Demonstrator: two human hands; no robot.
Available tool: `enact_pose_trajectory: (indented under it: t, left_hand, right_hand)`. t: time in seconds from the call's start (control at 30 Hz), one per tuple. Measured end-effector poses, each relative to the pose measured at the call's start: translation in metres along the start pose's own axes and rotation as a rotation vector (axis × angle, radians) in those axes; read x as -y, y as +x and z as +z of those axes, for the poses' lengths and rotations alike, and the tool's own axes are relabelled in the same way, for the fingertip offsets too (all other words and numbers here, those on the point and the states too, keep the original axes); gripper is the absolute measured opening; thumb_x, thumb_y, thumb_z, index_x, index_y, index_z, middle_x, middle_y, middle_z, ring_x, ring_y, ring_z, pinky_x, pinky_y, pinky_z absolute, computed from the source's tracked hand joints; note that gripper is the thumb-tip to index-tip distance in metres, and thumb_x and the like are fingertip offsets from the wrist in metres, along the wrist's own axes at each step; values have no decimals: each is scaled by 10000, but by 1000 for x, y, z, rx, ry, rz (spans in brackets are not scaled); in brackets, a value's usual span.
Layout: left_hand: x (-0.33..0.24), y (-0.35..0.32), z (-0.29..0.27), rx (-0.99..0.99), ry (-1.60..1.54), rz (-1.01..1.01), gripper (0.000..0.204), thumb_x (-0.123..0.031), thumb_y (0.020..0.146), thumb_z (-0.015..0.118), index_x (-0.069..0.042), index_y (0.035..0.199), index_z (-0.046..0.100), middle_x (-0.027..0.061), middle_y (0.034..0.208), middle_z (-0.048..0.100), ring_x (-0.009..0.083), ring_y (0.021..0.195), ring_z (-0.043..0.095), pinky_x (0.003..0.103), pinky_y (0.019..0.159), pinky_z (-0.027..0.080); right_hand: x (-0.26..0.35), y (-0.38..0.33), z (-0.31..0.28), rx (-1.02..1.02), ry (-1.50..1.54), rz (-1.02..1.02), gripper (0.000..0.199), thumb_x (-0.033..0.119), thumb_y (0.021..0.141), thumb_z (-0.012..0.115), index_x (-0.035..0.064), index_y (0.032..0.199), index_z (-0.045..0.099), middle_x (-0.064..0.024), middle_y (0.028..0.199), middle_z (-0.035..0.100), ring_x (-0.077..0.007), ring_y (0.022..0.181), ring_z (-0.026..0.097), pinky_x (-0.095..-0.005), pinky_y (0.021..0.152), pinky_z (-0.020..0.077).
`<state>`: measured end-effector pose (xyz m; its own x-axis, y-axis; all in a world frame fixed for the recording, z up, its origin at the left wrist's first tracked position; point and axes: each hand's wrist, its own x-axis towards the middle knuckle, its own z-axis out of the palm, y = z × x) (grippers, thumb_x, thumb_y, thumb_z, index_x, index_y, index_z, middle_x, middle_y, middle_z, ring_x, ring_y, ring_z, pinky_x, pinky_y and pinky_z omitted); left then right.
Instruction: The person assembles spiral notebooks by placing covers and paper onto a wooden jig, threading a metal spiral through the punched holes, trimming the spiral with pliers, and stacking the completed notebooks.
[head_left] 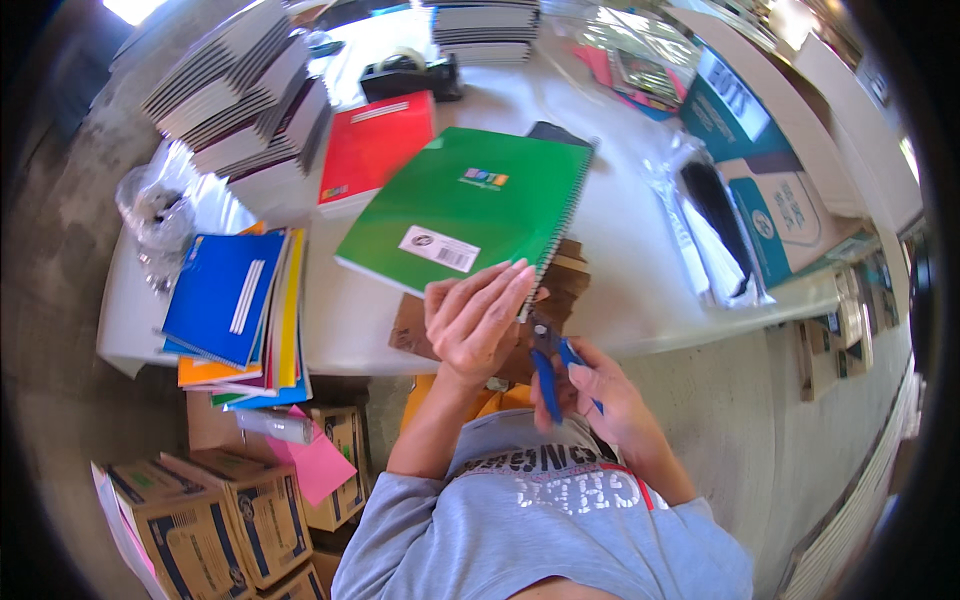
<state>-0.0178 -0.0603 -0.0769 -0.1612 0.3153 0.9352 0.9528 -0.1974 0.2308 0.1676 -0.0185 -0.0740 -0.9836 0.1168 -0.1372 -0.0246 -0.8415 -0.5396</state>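
Observation:
A green spiral notebook (480, 205) with a white label lies tilted in front of me, its wire coil along the right edge. My left hand (475, 320) grips its near corner by the coil, fingers over the cover. In my right hand (605, 395) are blue-handled pliers (545, 370), their dark jaws up against the coil's near end. Whether the jaws pinch the wire is too small to tell. Under the notebook sits a brown block-like object (410, 328), mostly hidden. Behind it lies a red notebook (375, 145), partly covered by the green one.
Colourful notebooks (220, 300) are piled on the left table edge, near tall book stacks (240, 90). A black tape dispenser (410, 78) stands at the back. To the right are a plastic-wrapped black bundle (715, 220) and an open carton (790, 215). Cardboard boxes (250, 510) stand below left.

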Motion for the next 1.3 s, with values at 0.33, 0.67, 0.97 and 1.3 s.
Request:
enact_pose_trajectory:
  t: [0.33, 0.67, 0.97, 1.3]
  left_hand:
    - [93, 68, -128, -1309, -559, -400, 264, -152, 867, 607, -8, 1081, 552, 106, 908, 624, 176, 771, 598, 292, 676, 525]
    - [144, -56, -195, -389, 915, -955, 283, -153, 730, 712, -58, 931, 536, 88, 919, 547, 233, 827, 533, 349, 715, 420]
    - [78, -21, -98, 58, 461, -584, 852, -288, 607, 816, -36, 1292, 376, 202, 1265, 399, 372, 1131, 410, 444, 957, 319]
    - [62, -53, 16, 397, 161, -995, 938, -231, 669, 754, -59, 1401, 192, 164, 1187, 433, 341, 1116, 410, 469, 954, 279]
  right_hand:
    - [48, -20, -46, -780, -729, -841, 472, 262, 936, 438, 76, 1357, 332, -78, 1101, 518, -149, 962, 519, -321, 801, 426]
    - [128, 48, -132, -1143, -1982, -604, 469, 308, 886, 506, 196, 1332, 416, -148, 1209, 469, -299, 1127, 441, -459, 953, 336]
    - [141, 104, -124, -1247, -2209, -133, 397, 371, 869, 524, 199, 1226, 517, -154, 1251, 463, -302, 1162, 451, -574, 873, 374]
    - [189, 281, -74, -431, -1368, 256, 553, 496, 880, 480, 113, 1277, 444, -100, 1097, 546, -205, 919, 557, -403, 763, 459]
